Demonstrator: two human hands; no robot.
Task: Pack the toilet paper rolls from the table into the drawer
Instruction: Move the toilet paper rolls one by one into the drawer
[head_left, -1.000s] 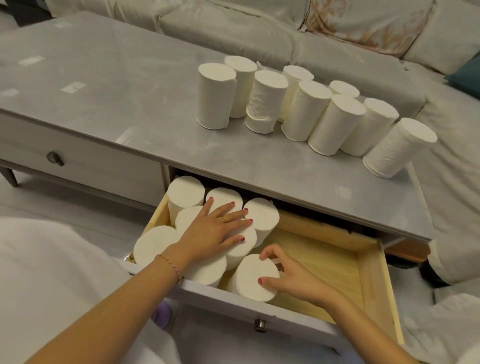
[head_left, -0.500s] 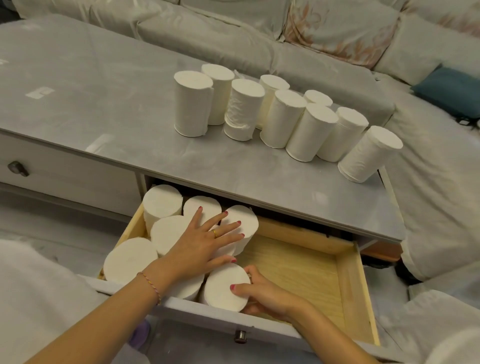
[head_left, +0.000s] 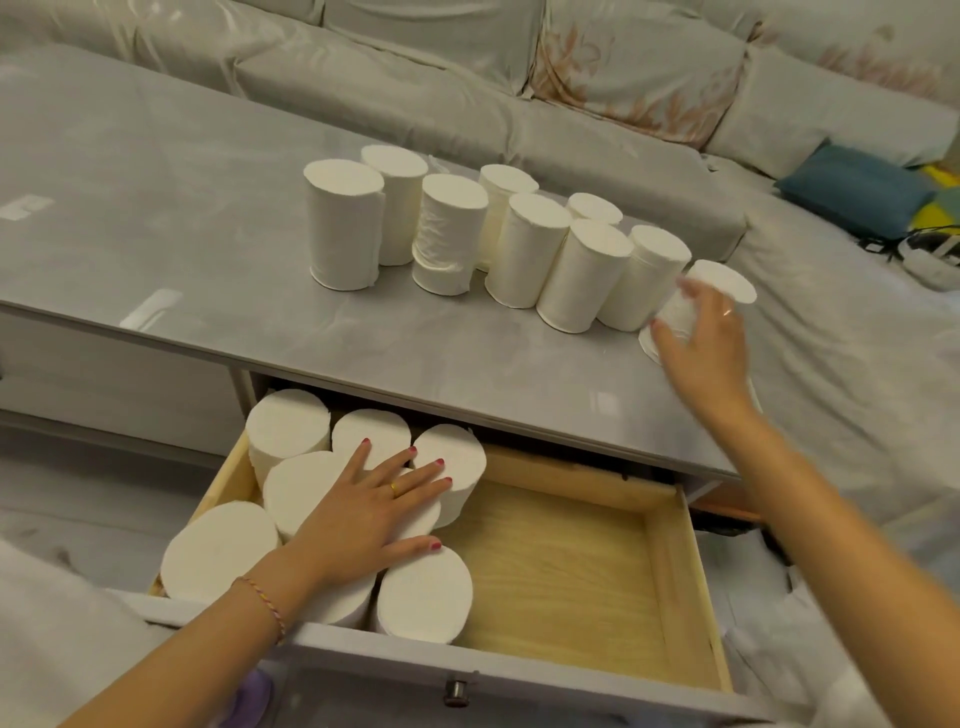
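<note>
The open wooden drawer (head_left: 670, 587) is seen pulled out below the grey table (head_left: 156, 208). 7 white toilet paper rolls stand upright and packed together in its left half, among them the front roll (head_left: 423, 592) against the drawer's front panel and the back-left roll (head_left: 287, 423); the right half shows bare wood. The left hand (head_left: 363, 512) is laid flat, palm down, on the tops of the middle rolls, its fingers spread; a gold ring is worn on 1 finger and a braided bracelet (head_left: 262, 605) on the wrist.

On the table, 9 more rolls are grouped near the far right, the leftmost roll (head_left: 343, 228) standing slightly apart from its neighbours. The rightmost roll (head_left: 722, 283), at the table's right edge, is tilted and is touched by the right hand (head_left: 701, 343), whose fingers are curled loosely around its side; blur hides whether it is firmly gripped. A sofa (head_left: 597, 109) with a blue cushion (head_left: 852, 187) lies behind.
</note>
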